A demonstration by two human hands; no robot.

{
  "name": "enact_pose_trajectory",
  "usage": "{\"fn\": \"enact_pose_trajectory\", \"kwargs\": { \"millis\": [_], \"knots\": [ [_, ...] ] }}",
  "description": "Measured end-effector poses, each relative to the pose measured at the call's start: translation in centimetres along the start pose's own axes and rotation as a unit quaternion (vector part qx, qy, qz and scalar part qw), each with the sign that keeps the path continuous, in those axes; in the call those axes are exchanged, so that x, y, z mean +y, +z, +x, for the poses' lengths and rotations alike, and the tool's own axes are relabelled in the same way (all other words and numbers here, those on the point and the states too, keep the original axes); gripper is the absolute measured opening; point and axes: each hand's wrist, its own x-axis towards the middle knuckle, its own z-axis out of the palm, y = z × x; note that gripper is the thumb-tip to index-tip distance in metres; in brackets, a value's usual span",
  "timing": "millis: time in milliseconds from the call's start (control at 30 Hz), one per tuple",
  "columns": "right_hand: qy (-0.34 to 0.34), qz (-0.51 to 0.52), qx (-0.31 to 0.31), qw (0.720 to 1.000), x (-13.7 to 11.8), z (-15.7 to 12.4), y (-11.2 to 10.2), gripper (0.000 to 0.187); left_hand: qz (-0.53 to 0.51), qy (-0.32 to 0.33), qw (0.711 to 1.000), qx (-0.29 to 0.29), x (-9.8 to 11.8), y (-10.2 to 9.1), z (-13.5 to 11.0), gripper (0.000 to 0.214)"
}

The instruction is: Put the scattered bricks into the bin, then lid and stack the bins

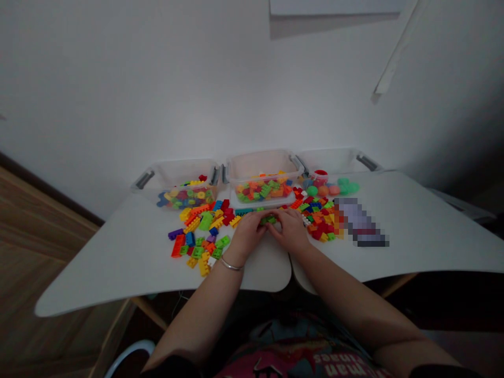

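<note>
My left hand [247,231] and my right hand [290,228] meet at the middle of the white table [118,262]. Their fingertips close together on a small green brick piece [269,220] that lies low over the tabletop. A silver bracelet [231,265] circles my left wrist. Loose bricks [200,231] in many colours spread to the left of my hands. Another heap of bricks [321,218] lies to the right of them.
Three clear plastic bins stand along the wall: the left bin [177,181] and middle bin [263,170] hold coloured pieces, the right bin [338,160] looks nearly bare. Round green and pink pieces [334,188] lie beside it. A blurred-out patch [362,223] covers something at the right.
</note>
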Motion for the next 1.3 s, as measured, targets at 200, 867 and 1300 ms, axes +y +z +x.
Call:
{"fn": "enact_pose_trajectory", "kwargs": {
  "millis": [200, 867, 1300],
  "knots": [
    [0.030, 0.027, 0.041, 0.998, 0.9, 0.1, 0.5, 0.024, 0.009, -0.008, 1.000, 0.007, -0.2, 0.2, 0.0, 0.031],
    [0.007, 0.160, 0.211, 0.964, 2.0, 10.5, -5.7, 0.026, -0.027, 0.019, 0.998, 0.056, -0.5, 0.0, -0.3, 0.023],
    [0.125, -0.088, -0.037, 0.988, 2.7, 18.0, -3.8, 0.030, 0.003, 0.015, 0.999, 0.052, -0.5, -0.1, -0.4, 0.024]
  ]
}}
